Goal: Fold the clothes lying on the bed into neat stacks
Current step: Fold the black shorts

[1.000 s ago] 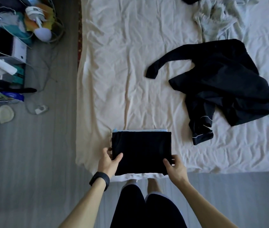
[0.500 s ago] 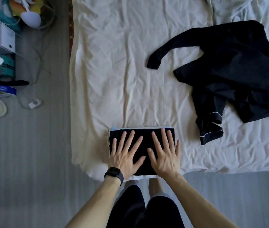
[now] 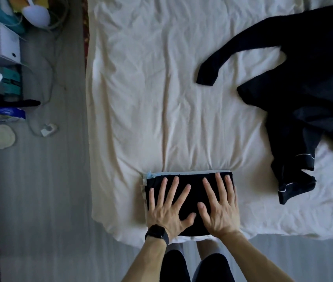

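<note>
Bed (image 3: 161, 98): creased white sheet filling centre and right.
Loose clothes (image 3: 304, 94): dark heap, upper right, not yet folded.
Stack (image 3: 193, 180): lower centre, at the bed's near edge; black piece on top, pale layers beneath.
Left hand (image 3: 163, 214): flat on the stack, fingers spread.
Right hand (image 3: 220, 214): flat beside it, fingers spread.
Doing it well: press evenly and smooth outward without shifting the lower layers.

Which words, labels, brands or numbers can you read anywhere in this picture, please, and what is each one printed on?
No text here can be read.
Blue packet at the left edge: it carries print, but too blurred to read.
Watch on the left wrist: dark face, no digits visible.
</note>
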Demonstrator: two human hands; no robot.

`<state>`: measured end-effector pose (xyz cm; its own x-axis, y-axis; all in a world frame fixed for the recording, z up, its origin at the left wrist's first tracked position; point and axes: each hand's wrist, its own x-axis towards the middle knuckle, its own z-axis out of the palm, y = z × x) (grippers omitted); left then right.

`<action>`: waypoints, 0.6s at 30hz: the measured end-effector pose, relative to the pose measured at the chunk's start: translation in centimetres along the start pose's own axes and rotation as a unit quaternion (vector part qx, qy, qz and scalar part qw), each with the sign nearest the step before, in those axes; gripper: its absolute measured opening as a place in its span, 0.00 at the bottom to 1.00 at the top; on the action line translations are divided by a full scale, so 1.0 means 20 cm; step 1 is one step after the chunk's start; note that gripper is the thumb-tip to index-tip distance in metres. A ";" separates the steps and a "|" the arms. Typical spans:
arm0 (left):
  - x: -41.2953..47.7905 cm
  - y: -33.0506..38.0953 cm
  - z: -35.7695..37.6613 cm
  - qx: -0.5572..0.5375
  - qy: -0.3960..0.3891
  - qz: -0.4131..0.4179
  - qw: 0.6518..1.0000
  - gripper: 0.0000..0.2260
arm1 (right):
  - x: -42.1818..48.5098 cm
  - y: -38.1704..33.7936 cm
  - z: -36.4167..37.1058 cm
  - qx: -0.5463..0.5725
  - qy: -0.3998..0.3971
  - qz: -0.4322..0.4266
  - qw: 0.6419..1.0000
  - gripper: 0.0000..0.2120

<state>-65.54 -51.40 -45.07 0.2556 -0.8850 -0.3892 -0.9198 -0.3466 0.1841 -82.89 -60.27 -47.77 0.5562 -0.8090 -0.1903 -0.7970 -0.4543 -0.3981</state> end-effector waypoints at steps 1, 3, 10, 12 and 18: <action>0.00 0.00 0.00 0.004 -0.005 0.000 1.000 0.43 | 0.00 0.00 0.00 -0.001 -0.002 0.002 1.000 0.31; 0.00 0.00 -0.01 0.008 -0.019 -0.003 1.000 0.43 | -0.01 -0.01 -0.01 0.000 -0.015 0.006 1.000 0.31; -0.03 0.06 -0.24 0.029 -0.075 -0.001 0.997 0.36 | 0.01 -0.14 -0.25 -0.008 -0.144 0.073 0.987 0.32; -0.04 0.08 -0.37 0.016 -0.099 0.001 0.995 0.34 | 0.06 -0.20 -0.42 -0.001 -0.197 0.087 0.977 0.30; -0.07 0.04 -0.83 0.115 -0.259 0.026 0.959 0.28 | 0.01 -0.33 -0.93 -0.047 -0.300 0.136 0.943 0.27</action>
<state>-61.74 -55.62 -29.43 0.0807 -0.6056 -0.7917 -0.9837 -0.1766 0.0349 -81.84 -64.40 -28.53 0.3385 -0.5560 -0.7591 -0.9310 -0.3148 -0.1847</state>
